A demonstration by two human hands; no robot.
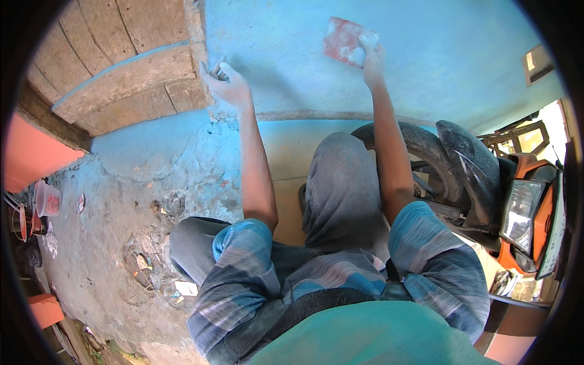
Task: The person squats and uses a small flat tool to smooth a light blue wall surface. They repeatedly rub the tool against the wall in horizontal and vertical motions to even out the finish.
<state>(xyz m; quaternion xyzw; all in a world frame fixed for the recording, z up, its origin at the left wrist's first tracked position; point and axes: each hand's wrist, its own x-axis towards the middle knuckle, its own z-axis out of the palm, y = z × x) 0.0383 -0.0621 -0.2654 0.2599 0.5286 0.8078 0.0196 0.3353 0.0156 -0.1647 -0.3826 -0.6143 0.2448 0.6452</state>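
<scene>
My right hand [372,53] grips a reddish, square piece of sandpaper [340,41] by its right side, up against the light blue wall [280,36]. White dust coats the sheet and my fingers. My left hand [231,86] holds nothing; its fingers are apart and loosely curled beside the wall's left corner, where the blue paint meets a rough edge strip [198,36]. Whether those fingertips touch the edge I cannot tell.
Wooden planks [134,67] cover the upper left. A motorcycle with a black tyre [420,143] and an orange front [532,207] stands close on my right. Debris [143,264] lies on the rough grey floor [109,231] at left, with a clear plastic tub [47,199] farther out.
</scene>
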